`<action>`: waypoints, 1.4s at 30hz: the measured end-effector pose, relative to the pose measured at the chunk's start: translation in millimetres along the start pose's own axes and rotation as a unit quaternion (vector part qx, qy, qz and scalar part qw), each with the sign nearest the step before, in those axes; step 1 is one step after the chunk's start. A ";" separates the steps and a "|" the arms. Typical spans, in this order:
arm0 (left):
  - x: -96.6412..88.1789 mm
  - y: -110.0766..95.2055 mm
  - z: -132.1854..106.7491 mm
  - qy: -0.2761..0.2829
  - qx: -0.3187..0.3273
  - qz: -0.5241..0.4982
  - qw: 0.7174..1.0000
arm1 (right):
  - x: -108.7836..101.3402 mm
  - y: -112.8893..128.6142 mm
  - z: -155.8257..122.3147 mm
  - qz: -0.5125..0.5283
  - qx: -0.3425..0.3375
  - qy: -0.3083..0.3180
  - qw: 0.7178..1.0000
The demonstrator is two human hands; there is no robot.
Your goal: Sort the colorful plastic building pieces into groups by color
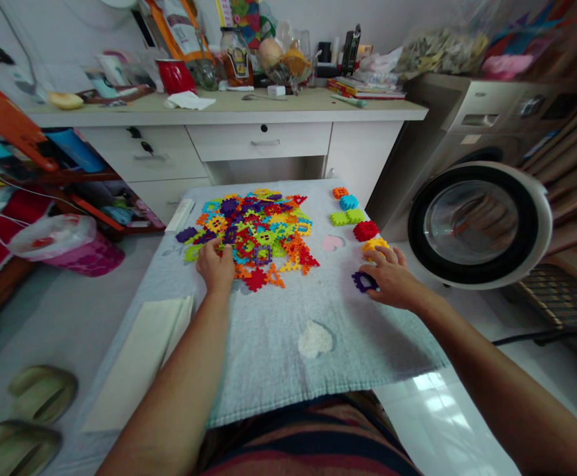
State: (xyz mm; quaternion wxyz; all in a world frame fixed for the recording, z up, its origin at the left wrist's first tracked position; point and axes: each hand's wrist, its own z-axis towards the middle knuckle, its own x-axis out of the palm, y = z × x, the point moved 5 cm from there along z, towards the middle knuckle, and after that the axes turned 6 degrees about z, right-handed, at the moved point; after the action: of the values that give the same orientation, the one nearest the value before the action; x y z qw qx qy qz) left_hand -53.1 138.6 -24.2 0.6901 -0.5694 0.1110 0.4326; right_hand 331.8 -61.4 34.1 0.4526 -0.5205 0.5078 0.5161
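Observation:
A heap of colourful interlocking plastic pieces [263, 225] with notched edges lies on a cloth-covered table [268, 344]. My left hand [217, 266] is at the heap's near left edge, its fingers curled together beside a purple square piece [229, 235]; what they pinch is hard to make out. To the right, my right hand [391, 277] has its fingers apart, the thumb side by a purple open-centred piece [362, 282] and the fingertips near a yellow piece [375, 245]. Beyond them in a column sit red pieces [365, 230], green pieces [346, 217], a blue piece [348, 202] and an orange piece [340, 192].
A folded pale sheet [137, 360] lies at the table's left, and a white box [180, 216] at its far left corner. Behind stands a cluttered desk [268, 116]. A washing machine [466, 132] with its round door open is to the right. A pink bin [90, 251] stands left.

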 end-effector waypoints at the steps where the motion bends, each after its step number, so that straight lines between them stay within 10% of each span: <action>1: 0.2 0.0 -0.1 -0.001 -0.001 0.000 1.000 | -0.2 -0.2 -0.7 -0.001 0.001 0.001 1.000; 14: 2.5 5.2 1.9 -0.004 0.007 -0.011 1.000 | -12.3 12.4 -2.8 0.001 0.000 -0.043 0.999; 20: 2.5 6.1 2.7 -0.014 0.004 -0.034 0.999 | -33.5 97.7 34.2 0.103 -0.101 -0.064 0.987; 27: 2.1 6.2 1.2 -0.004 0.003 -0.030 1.000 | -10.3 181.4 116.8 0.151 -0.096 -0.076 0.981; 42: 0.9 3.6 0.3 0.000 0.003 -0.023 1.000 | -5.5 154.3 142.0 0.252 -0.113 -0.144 0.950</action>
State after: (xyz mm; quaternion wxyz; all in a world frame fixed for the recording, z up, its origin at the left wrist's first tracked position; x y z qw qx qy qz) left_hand -55.2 139.2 -27.2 0.7014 -0.5701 0.0991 0.4162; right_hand 167.4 68.7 39.6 0.3143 -0.3435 0.4897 0.7371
